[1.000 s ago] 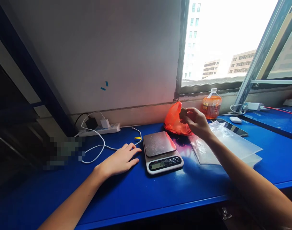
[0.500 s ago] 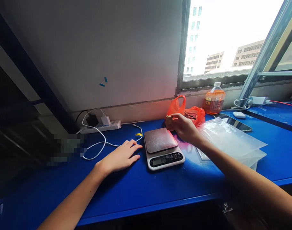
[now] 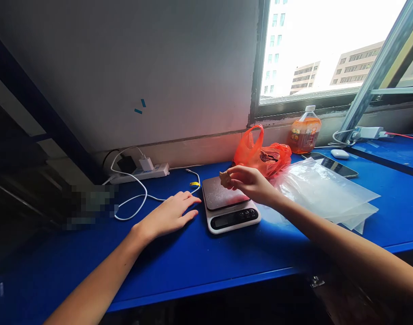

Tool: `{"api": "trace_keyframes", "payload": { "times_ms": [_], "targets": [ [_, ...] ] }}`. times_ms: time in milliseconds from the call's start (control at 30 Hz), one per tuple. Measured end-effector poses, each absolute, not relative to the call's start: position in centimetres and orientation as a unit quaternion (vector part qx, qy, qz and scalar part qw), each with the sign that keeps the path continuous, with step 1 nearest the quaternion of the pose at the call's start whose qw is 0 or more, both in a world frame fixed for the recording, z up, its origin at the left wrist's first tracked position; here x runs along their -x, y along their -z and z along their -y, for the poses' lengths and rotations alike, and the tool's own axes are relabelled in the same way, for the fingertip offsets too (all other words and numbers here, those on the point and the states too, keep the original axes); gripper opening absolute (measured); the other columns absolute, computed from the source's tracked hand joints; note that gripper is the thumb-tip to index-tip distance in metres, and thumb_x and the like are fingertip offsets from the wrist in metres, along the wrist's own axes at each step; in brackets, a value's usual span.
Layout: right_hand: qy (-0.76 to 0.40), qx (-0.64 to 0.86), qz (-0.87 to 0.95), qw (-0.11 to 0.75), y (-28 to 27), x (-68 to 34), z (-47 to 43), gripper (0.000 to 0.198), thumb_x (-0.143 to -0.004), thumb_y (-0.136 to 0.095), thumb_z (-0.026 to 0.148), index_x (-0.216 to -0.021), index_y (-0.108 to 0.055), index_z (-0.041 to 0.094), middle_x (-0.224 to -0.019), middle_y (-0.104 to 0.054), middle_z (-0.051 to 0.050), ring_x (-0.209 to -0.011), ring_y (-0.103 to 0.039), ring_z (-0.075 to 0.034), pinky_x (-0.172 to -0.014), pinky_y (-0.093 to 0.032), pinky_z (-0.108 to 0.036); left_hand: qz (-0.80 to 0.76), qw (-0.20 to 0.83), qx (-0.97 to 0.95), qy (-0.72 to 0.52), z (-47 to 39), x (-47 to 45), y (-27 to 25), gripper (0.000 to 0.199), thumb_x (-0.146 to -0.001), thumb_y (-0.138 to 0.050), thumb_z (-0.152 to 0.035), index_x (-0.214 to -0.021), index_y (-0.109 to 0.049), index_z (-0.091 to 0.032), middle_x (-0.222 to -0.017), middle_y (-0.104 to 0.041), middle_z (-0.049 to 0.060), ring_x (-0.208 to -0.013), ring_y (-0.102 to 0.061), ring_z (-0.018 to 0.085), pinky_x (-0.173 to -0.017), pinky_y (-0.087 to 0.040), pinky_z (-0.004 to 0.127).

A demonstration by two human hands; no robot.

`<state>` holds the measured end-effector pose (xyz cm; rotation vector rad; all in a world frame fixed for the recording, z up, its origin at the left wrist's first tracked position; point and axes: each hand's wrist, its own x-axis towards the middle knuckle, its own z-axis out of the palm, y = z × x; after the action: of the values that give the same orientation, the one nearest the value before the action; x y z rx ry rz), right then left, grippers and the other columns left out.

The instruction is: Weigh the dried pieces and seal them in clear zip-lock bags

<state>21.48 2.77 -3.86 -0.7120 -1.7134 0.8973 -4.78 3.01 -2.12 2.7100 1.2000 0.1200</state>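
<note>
Between the fingertips of my right hand [image 3: 252,183] is a small, rough, light-brown lump [image 3: 224,179]; its kind is not clear. That hand hovers over the right part of the metal plate of a white digital kitchen scale [image 3: 233,221]. My left hand [image 3: 174,212] rests on the blue table left of the scale, fingers stretched out and holding nothing. Just behind my right hand stands an orange-red plastic bag [image 3: 249,146], its mouth open on dark reddish-brown contents [image 3: 269,156].
Clear plastic bags [image 3: 328,192] lie in a stack on the right, partly over a phone [image 3: 338,167]. Behind are a drink bottle [image 3: 306,131] and a white earbud case [image 3: 340,154]. A power strip [image 3: 159,170] and white cable [image 3: 146,198] lie at left.
My right hand has moved left, away from the orange-red bag and over the scale plate, with the lump in its fingers. My left hand stays on the table. The view has shifted slightly.
</note>
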Motion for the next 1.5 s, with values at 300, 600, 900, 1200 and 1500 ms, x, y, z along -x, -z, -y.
{"api": "trace_keyframes", "payload": {
  "times_ms": [300,600,900,1200,1500],
  "targets": [
    [-0.559,0.220,0.649,0.467,3.5,-18.6,0.5,0.023,-0.081,-0.061,0.022,-0.092,-0.042,0.022,-0.074,-0.063,0.003,-0.066,-0.060,-0.010,-0.063,-0.049,-0.023,-0.299,0.243,-0.843,-0.376,0.5,1.3,2.0,0.022,-0.090,-0.050,-0.036,-0.093,-0.060,-0.017,-0.081,-0.066,0.003,-0.073,-0.061,0.015,-0.071,-0.048,0.028],
    [-0.457,0.222,0.733,0.452,4.1,-17.8,2.0,0.011,-0.088,-0.053,0.023,-0.089,-0.043,0.022,-0.081,-0.065,-0.001,-0.074,-0.062,-0.012,-0.067,-0.050,-0.025,-0.310,0.281,-0.828,-0.373,1.2,1.5,1.5,0.026,-0.091,-0.047,-0.032,-0.073,-0.057,-0.016,-0.070,-0.060,0.000,-0.066,-0.056,0.013,-0.066,-0.044,0.026],
    [-0.324,0.254,0.790,0.453,4.4,-17.8,2.3,0.009,-0.087,-0.052,0.017,-0.092,-0.048,0.023,-0.085,-0.069,-0.001,-0.079,-0.066,-0.013,-0.069,-0.052,-0.024,-0.311,0.278,-0.837,-0.354,1.8,1.6,1.0,0.026,-0.089,-0.046,-0.029,-0.069,-0.056,-0.017,-0.067,-0.059,0.000,-0.064,-0.055,0.014,-0.064,-0.044,0.026],
    [-0.267,0.284,0.798,0.459,4.2,-17.8,2.4,0.008,-0.084,-0.051,0.016,-0.085,-0.046,0.022,-0.080,-0.067,-0.001,-0.074,-0.065,-0.013,-0.064,-0.051,-0.024,-0.311,0.261,-0.844,-0.350,1.3,1.9,1.1,0.023,-0.089,-0.046,-0.027,-0.071,-0.057,-0.017,-0.068,-0.060,0.000,-0.063,-0.055,0.012,-0.063,-0.043,0.024],
    [-0.211,0.342,0.780,0.479,4.5,-17.7,2.1,0.009,-0.080,-0.055,0.017,-0.084,-0.048,0.022,-0.076,-0.067,-0.001,-0.067,-0.065,-0.014,-0.059,-0.050,-0.024,-0.368,0.338,-0.779,-0.377,0.6,1.3,1.3,0.021,-0.084,-0.050,-0.032,-0.070,-0.054,-0.017,-0.066,-0.059,0.000,-0.063,-0.057,0.013,-0.065,-0.048,0.026]
  ]
}}
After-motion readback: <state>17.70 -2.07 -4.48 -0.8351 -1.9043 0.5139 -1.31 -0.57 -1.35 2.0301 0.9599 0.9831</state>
